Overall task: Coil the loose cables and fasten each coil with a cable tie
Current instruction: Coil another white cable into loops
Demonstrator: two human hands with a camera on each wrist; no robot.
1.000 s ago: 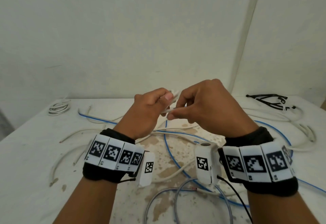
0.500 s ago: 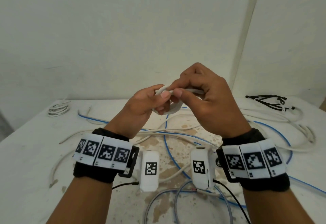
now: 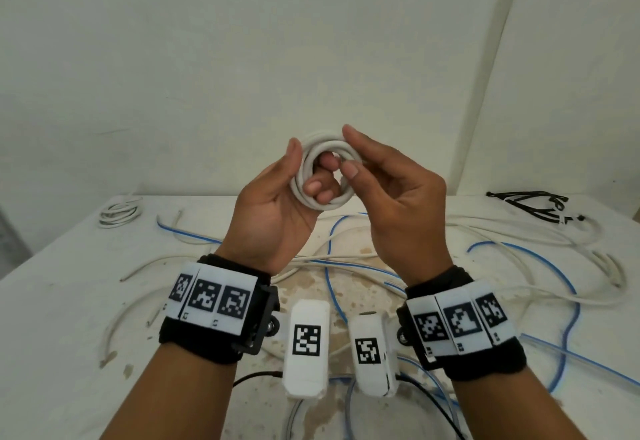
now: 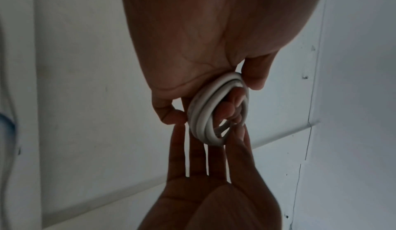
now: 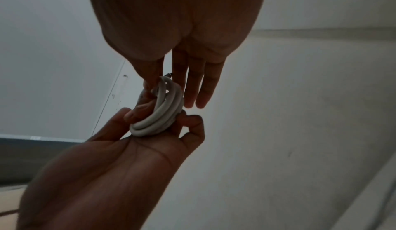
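Loose cables (image 3: 329, 266) litter the table (image 3: 69, 301); black bundle (image 3: 530, 200), perhaps ties.

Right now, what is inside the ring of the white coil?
Fingertips of the left hand curl through the white coil; the right hand pinches its rim. The fingers cover the strands behind them.

— The head view is pitched forward and down from above the forearms; the table (image 3: 69, 301) and the wall (image 3: 207, 58) behind it are taken in from further back

— The left wrist view is aimed along the left hand (image 4: 203, 39), pressed in close, with wall beyond

— The right hand (image 5: 171, 22) is sighted along likewise, from the opposite side

— And the white coil (image 4: 199, 115), gripped by both, is shared by all three
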